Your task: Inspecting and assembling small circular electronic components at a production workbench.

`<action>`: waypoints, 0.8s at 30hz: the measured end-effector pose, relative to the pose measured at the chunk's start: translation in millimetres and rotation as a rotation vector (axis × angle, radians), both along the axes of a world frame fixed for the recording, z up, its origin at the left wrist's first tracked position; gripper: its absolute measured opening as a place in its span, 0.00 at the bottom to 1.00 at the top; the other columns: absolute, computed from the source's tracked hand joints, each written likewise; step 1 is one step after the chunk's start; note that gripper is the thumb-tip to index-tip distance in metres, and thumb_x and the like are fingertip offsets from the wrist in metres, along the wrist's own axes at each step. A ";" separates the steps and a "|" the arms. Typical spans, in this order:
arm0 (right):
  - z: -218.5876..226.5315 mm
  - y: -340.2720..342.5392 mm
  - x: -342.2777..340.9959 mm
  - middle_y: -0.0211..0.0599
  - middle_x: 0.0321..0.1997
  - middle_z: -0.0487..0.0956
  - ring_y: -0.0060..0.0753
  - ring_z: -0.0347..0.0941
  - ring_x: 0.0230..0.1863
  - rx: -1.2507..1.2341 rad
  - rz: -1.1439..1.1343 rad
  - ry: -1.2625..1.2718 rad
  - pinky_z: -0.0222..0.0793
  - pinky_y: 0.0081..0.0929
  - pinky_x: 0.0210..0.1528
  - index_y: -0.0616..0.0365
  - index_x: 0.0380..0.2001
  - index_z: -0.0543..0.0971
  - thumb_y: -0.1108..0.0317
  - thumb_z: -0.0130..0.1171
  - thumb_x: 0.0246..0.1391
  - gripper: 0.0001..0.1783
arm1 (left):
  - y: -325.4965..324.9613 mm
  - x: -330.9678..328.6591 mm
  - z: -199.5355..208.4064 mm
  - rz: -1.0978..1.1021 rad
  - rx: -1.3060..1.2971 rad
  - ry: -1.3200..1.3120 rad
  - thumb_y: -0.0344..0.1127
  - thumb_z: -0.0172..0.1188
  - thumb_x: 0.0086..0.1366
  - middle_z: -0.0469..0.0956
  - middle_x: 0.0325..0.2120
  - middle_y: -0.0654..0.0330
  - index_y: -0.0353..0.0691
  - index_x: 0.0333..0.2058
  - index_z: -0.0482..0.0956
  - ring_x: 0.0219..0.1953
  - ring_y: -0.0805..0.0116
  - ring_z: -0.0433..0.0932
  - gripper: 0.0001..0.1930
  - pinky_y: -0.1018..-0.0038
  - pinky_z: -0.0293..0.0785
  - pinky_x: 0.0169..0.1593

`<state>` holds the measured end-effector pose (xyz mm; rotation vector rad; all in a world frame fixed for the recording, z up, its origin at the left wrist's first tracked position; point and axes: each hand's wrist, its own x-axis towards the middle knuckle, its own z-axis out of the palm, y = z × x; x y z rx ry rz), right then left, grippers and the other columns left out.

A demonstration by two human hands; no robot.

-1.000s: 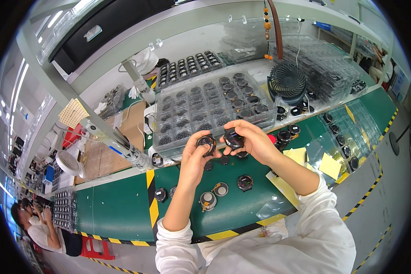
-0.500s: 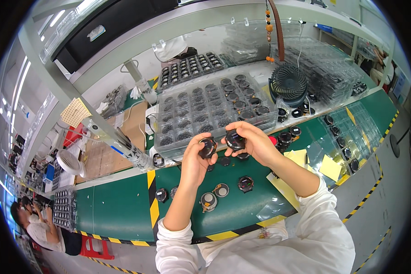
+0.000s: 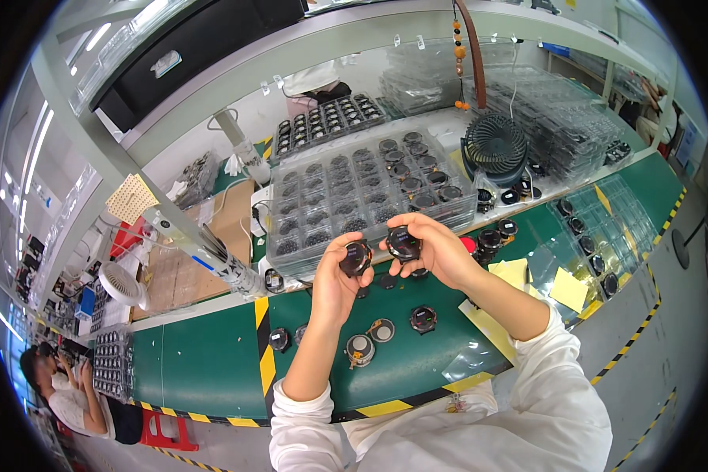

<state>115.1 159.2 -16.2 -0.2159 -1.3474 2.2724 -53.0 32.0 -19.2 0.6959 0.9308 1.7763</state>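
My left hand grips a small round black part with a dark face, held up above the green bench. My right hand holds a second round black part right beside it, the two parts a little apart. Both are raised in front of a stack of clear plastic trays filled with the same round parts. Below my hands, loose round parts and a grey cylindrical piece lie on the bench.
A small black desk fan stands right of the trays. Clear trays with parts and yellow sheets lie at the right. A slanted metal post crosses at the left. Another person works at the lower left.
Both hands and their two parts have stayed in nearly the same raised spot; the parts have been turned slightly in the fingers.
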 end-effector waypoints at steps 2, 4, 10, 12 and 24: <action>-0.8 0.0 0.2 0.51 0.49 0.77 0.41 0.80 0.36 0.011 0.007 0.005 0.78 0.31 0.38 0.59 0.57 0.66 0.65 0.36 0.68 0.19 | -0.3 1.5 0.8 0.009 -0.006 0.009 0.34 0.42 0.65 0.73 0.34 0.52 0.33 0.51 0.68 0.25 0.66 0.68 0.18 0.73 0.65 0.30; 2.2 -1.1 0.1 0.51 0.50 0.76 0.40 0.79 0.36 0.009 -0.003 -0.023 0.77 0.30 0.37 0.60 0.58 0.65 0.69 0.37 0.63 0.21 | -0.3 1.5 1.2 0.015 -0.003 0.010 0.33 0.43 0.65 0.73 0.34 0.52 0.33 0.51 0.68 0.25 0.67 0.68 0.18 0.73 0.65 0.30; 1.9 -3.5 -0.9 0.52 0.50 0.76 0.39 0.78 0.36 0.014 0.005 -0.018 0.76 0.29 0.38 0.60 0.59 0.65 0.72 0.36 0.61 0.23 | -1.8 4.1 2.2 0.025 -0.001 0.064 0.28 0.46 0.63 0.72 0.33 0.55 0.33 0.51 0.69 0.26 0.68 0.68 0.18 0.72 0.66 0.31; -0.1 -3.6 -0.8 0.52 0.50 0.76 0.39 0.78 0.36 0.034 0.002 -0.020 0.76 0.29 0.38 0.60 0.59 0.65 0.72 0.36 0.61 0.22 | -1.6 4.3 2.0 0.015 0.017 0.027 0.27 0.46 0.63 0.72 0.33 0.56 0.33 0.51 0.69 0.26 0.68 0.68 0.18 0.72 0.66 0.31; 3.9 -5.0 1.5 0.51 0.50 0.76 0.37 0.78 0.35 0.018 0.000 -0.021 0.75 0.28 0.36 0.59 0.59 0.64 0.70 0.37 0.64 0.21 | -2.4 7.9 4.4 0.023 0.030 0.056 0.35 0.42 0.64 0.71 0.33 0.57 0.34 0.52 0.68 0.27 0.68 0.67 0.20 0.72 0.65 0.32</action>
